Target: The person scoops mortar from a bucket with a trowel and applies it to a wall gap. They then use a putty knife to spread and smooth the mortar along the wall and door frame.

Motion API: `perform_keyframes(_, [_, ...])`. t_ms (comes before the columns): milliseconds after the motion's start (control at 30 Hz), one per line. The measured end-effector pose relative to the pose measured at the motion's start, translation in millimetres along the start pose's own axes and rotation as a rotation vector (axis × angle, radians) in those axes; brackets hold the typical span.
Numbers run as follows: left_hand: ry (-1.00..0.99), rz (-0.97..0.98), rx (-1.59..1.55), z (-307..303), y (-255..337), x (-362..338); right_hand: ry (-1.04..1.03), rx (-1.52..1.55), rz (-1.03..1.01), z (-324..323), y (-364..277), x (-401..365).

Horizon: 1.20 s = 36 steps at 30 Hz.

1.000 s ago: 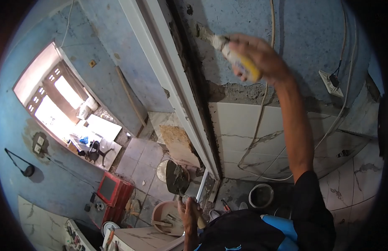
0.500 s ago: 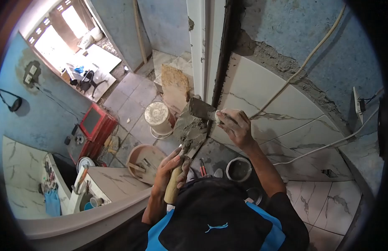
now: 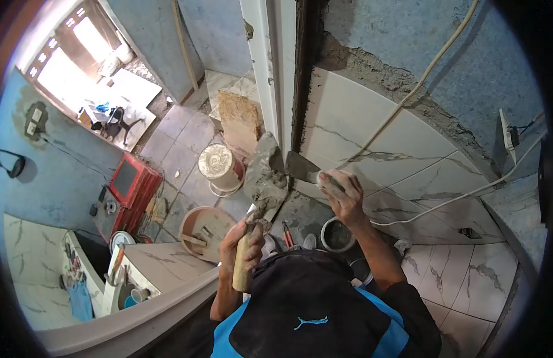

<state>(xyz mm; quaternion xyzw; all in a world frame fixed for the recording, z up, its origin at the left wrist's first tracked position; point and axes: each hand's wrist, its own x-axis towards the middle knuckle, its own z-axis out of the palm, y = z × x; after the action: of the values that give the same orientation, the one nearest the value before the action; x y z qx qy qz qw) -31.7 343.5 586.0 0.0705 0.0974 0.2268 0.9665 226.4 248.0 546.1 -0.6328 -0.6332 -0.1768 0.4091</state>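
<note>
The left hand (image 3: 248,243) has its grip wrapped fully round the pale wooden handle (image 3: 240,271) of a steel brick trowel (image 3: 265,174). The trowel's pointed blade is heaped with wet grey mortar and held tilted upward in front of the chest. Just right of that trowel, the right hand (image 3: 343,192) has its grip closed on the handle end of a small flat steel scraper (image 3: 301,166), whose blade edge meets the mortar on the trowel. The step in hand looks like loading the scraper from the trowel. Above the trowel runs the dark, mortar-packed vertical gap (image 3: 301,83) between the white door frame (image 3: 269,65) and the white grey-veined wall tiles (image 3: 372,128). The next move would call for a steady lift of the loaded scraper to that gap, with the blade kept level so nothing drops. Below and right of the trowel a small grey round bucket (image 3: 338,234) sits on the floor, and left of the trowel stands a white round bucket (image 3: 219,167).
</note>
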Motion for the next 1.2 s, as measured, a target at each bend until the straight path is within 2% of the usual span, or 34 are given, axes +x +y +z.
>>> perform_keyframes(133, [0.005, 0.097, 0.109, 9.7, 3.7, -1.4, -0.105, -0.120, 0.002, -21.3, 1.9, -1.3])
perform_keyframes(200, [0.110, 0.271, 0.522, 25.1, -0.1, 3.7, -0.097, 0.092, 0.247, -40.1, -15.2, 21.9])
perform_keyframes(267, [0.124, 0.288, 0.538, 21.9, -3.7, 8.5, -0.121, 0.141, 0.296, -61.3, -39.3, 47.9])
perform_keyframes(333, [0.202, 0.328, 0.649, 23.6, -9.7, 13.5, -0.241, 0.142, 0.320, -73.7, -58.4, 63.4])
perform_keyframes(400, [0.202, 0.314, 0.636, 19.5, -14.5, 16.3, -0.269, 0.113, 0.282, -71.3, -68.2, 69.2])
perform_keyframes(500, [0.198, 0.278, 0.681, 17.8, -20.3, 17.9, -0.338, -0.219, 0.013, -60.9, -77.4, 66.8])
perform_keyframes(633, [0.153, 0.294, 0.678, 19.4, -24.9, 20.9, -0.417, -0.386, -0.114, -42.0, -80.9, 50.8])
perform_keyframes(767, [0.194, 0.251, 0.687, 21.9, -22.5, 25.4, -0.397, -0.403, -0.094, -41.1, -78.6, 46.2])
perform_keyframes(833, [0.210, 0.310, 0.661, 17.4, -21.7, 28.7, -0.497, -0.341, -0.061, -54.1, -72.3, 47.7])
perform_keyframes(867, [0.183, 0.313, 0.679, 15.7, -18.8, 31.6, -0.468, -0.355, -0.058, -59.2, -67.9, 52.0])
perform_keyframes(933, [0.221, 0.363, 0.646, 11.9, -12.3, 32.5, -0.545, 0.070, 0.304, -69.2, -56.9, 59.7])
perform_keyframes(967, [0.221, 0.381, 0.603, 11.7, -11.1, 32.9, -0.376, 0.260, 0.310, -61.9, -40.7, 53.7])
perform_keyframes(1000, [0.216, 0.406, 0.607, 10.2, -8.5, 33.3, -0.331, 0.249, 0.298, -63.8, -37.8, 63.1])
perform_keyframes(1067, [0.198, 0.435, 0.617, 1.3, -3.0, 33.3, -0.267, 0.876, 0.837, -72.7, -35.6, 79.7])
perform_keyframes(1100, [0.177, 0.436, 0.645, 0.9, -2.0, 32.2, -0.162, 1.071, 0.919, -72.3, -33.0, 88.1])
perform_keyframes(1133, [0.216, 0.438, 0.648, 1.4, -0.4, 31.7, -0.131, 1.087, 0.902, -71.1, -32.5, 101.4])
perform_keyframes(1200, [0.258, 0.443, 0.670, -1.8, 2.3, 28.4, 0.153, 1.415, 0.893, -68.8, -38.0, 134.8])
